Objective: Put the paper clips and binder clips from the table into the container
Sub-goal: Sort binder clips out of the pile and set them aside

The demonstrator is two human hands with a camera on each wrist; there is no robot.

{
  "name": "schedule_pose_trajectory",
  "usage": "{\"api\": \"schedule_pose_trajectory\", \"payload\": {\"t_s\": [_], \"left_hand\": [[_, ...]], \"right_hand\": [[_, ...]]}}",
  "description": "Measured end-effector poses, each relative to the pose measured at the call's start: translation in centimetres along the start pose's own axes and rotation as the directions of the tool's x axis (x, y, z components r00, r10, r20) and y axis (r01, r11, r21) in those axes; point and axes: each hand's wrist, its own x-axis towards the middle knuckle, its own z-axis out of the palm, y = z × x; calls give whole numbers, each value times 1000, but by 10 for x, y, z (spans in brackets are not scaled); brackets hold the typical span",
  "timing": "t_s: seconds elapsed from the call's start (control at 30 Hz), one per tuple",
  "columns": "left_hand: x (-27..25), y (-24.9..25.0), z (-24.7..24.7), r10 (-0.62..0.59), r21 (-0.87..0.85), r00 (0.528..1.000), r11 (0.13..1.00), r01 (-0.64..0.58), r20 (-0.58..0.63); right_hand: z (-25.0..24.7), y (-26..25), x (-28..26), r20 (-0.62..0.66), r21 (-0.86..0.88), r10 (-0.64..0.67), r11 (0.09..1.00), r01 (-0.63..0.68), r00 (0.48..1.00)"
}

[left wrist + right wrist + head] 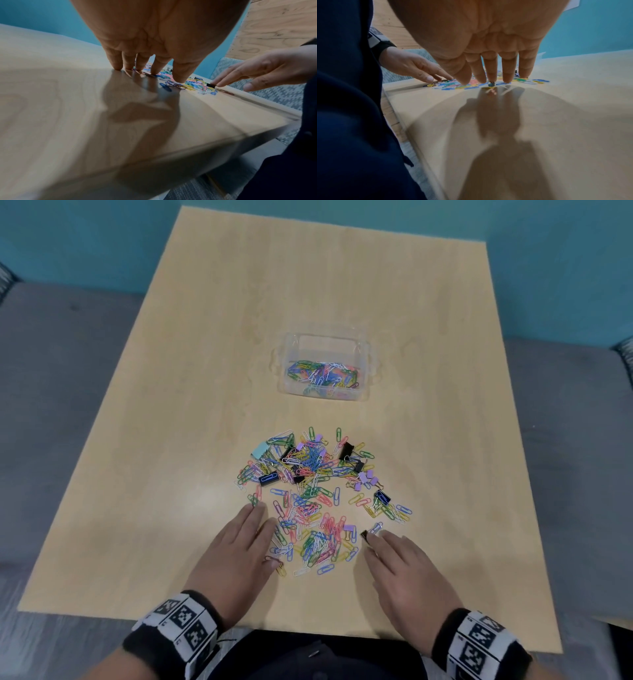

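Left hand point(236, 549) flat, fingers extended, at left edge of clip pile point(318, 494) on tabletop point(171, 440); right hand point(407, 570) likewise released, fingertips touching a black binder clip point(365, 535); container point(325, 368), partly filled, stands beyond pile.

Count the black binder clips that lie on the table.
5 in plain sight: black binder clip at the pile's far right, another just nearer, one on its left, one on its right edge, one at the right hand fingertips. More may lie hidden under paper clips.
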Motion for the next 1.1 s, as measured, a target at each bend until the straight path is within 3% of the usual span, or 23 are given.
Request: {"api": "schedule_pose_trajectory", "payload": {"t_s": [0.27,0.5,0.7,0.77,0.9,1.1], "left_hand": [[1,-2,0,-12,-7,999,1000,13,34],[1,-6,-1,-19,-21,995,1000,21,95],[1,-4,-1,-27,-31,996,999,29,81],[1,-3,-1,-25,-31,998,999,26,51],[1,-4,1,-18,-27,1000,999,18,9],[0,-6,6,-9,-28,1000,1000,9,-4]], "right_hand": [[-2,-2,-9,-63,72,-27,997,31,998],[-5,19,-33,4,56,-139,989,138,990],[-10,15,-18,-33,109,161,982,-157,986],[-8,9,-4,-47,87,208,975,-204,977],[-8,4,5,-36,8,185,983,-184,982],[-11,21,-24,47,4,74,997,-74,996]]}}
